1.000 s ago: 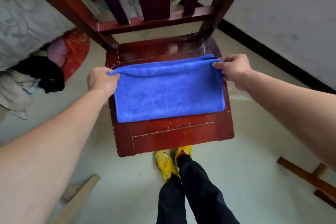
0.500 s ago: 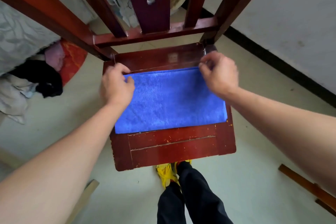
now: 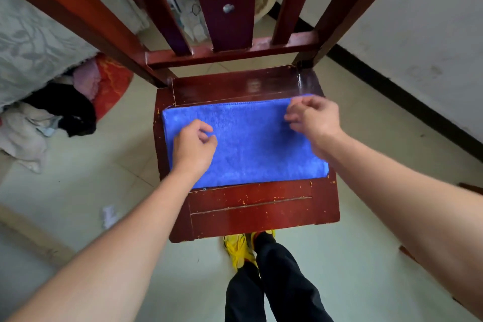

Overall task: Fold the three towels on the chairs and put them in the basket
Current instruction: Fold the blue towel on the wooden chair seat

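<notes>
A blue towel lies flat on the seat of a dark red wooden chair, folded into a long rectangle. My left hand is over the towel's left part, fingers loosely curled and gripping nothing. My right hand is above the towel's far right corner, fingers also loosely curled and apart from the cloth. No basket and no other towel is in view.
The chair's back slats rise just beyond the seat. A heap of clothes lies on the floor at the left beside a grey patterned cover. A white wall with a black skirting runs along the right. My yellow shoes stand under the seat's front edge.
Both hands have let go of the towel's far corners and drawn back over it. The towel now lies flat on the seat.
</notes>
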`<move>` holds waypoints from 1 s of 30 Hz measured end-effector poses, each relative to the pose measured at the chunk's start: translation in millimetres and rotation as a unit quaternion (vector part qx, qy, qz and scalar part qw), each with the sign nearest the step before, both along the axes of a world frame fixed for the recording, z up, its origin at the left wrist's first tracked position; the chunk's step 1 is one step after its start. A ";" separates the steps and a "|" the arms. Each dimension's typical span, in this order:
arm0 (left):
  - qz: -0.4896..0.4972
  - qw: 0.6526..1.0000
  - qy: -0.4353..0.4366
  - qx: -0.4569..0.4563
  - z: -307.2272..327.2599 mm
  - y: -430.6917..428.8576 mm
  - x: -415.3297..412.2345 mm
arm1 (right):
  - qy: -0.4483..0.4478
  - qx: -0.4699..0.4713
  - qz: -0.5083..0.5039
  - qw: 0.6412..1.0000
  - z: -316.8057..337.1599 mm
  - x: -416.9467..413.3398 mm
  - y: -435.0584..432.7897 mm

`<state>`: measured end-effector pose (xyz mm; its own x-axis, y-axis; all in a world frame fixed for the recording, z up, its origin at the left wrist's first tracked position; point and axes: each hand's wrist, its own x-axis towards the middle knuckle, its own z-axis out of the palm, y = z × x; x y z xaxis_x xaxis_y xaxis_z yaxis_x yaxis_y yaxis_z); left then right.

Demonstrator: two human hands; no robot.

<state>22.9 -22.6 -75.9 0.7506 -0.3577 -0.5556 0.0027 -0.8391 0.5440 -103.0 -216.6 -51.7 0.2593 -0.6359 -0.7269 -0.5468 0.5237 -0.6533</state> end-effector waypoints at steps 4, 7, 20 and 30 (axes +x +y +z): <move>0.036 0.995 0.024 0.085 -6.1 44.8 -38.1 | 0.054 0.112 0.103 0.987 -5.8 -57.1 39.2; 0.088 0.991 0.012 0.102 -7.5 67.6 -46.3 | 0.088 0.106 0.053 0.989 -10.6 -90.8 33.2; -0.409 0.881 -0.153 0.180 7.6 24.2 -8.9 | 0.292 -0.132 0.219 0.922 -15.7 -56.9 -4.3; -0.454 0.845 -0.158 0.236 -1.0 13.8 -13.5 | 0.137 0.037 0.069 0.988 -5.9 -83.1 -32.4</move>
